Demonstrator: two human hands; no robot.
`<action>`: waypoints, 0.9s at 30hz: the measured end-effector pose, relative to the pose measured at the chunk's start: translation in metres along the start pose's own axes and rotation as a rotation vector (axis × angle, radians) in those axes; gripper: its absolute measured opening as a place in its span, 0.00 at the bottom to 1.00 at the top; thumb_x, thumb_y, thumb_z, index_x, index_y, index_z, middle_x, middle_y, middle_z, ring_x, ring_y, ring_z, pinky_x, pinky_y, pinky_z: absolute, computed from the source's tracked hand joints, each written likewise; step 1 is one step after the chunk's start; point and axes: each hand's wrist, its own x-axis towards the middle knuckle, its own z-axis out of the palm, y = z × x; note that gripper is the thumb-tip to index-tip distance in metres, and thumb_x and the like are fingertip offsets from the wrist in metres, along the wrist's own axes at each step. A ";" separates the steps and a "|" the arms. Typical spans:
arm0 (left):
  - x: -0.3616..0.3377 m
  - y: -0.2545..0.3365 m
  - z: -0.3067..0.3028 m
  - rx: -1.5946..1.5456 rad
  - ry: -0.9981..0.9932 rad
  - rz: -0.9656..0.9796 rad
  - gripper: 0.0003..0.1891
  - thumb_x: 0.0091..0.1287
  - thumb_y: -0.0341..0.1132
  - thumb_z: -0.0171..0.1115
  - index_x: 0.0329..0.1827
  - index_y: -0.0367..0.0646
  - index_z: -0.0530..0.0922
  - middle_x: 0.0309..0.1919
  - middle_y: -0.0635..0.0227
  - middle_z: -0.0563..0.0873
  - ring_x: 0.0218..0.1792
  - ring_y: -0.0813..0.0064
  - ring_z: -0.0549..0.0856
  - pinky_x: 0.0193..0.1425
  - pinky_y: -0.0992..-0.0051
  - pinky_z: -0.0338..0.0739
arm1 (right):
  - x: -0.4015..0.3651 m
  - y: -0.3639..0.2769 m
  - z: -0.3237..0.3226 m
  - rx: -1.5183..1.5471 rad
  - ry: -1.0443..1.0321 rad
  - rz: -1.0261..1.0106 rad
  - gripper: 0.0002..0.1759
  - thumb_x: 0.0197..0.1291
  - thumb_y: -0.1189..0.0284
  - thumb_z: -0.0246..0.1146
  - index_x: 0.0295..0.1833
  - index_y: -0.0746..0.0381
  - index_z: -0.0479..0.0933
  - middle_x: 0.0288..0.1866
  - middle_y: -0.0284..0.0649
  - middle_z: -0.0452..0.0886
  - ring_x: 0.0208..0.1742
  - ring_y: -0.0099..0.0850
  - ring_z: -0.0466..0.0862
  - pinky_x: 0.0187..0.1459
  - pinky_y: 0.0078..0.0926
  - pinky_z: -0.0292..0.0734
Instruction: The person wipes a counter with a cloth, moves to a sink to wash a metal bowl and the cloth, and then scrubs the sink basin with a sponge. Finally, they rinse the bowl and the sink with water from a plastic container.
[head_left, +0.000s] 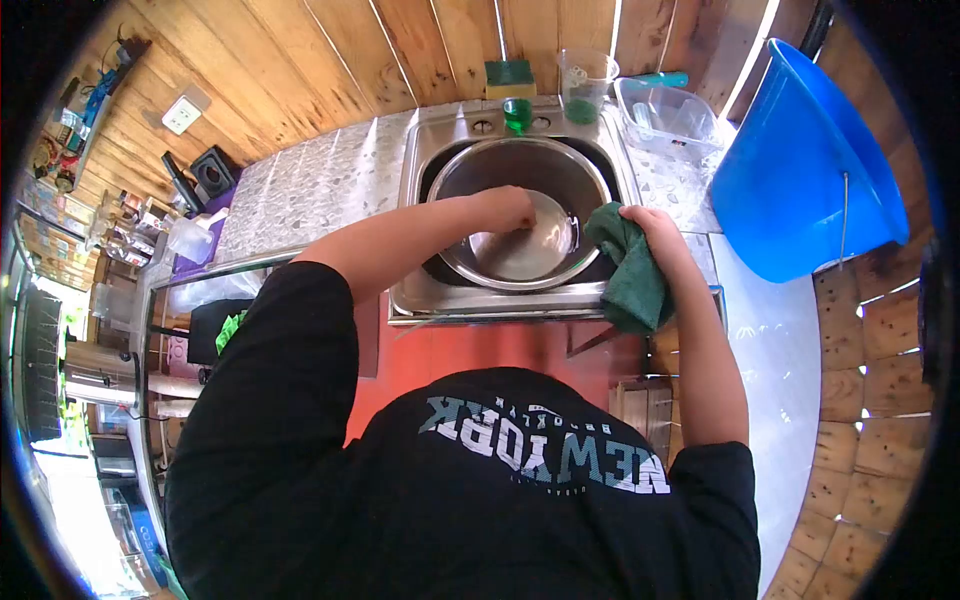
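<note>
I think this goes best with my left hand (510,209) moving gently inside the metal pot (478,170) and my right hand (655,232) holding the green cloth (636,288) tight. The cloth hangs in my right hand's grip, by the pot's right rim. The pot sits around my curled left hand; I cannot tell if it grips anything.

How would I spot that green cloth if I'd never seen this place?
Find the metal sink in front of the wooden wall, with a big round steel basin in it. Just right of the basin, the person's right hand grips the dark green cloth. It is limp, bunched fabric, unlike the shiny basin and the bright blue bucket farther right.
</note>
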 end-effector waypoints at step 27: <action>-0.009 0.016 -0.012 -0.020 -0.098 -0.041 0.14 0.53 0.27 0.58 0.43 0.46 0.82 0.37 0.57 0.84 0.41 0.56 0.83 0.47 0.62 0.77 | 0.008 0.008 -0.001 -0.062 0.049 -0.099 0.18 0.55 0.62 0.60 0.35 0.68 0.81 0.24 0.36 0.80 0.20 0.23 0.76 0.26 0.22 0.71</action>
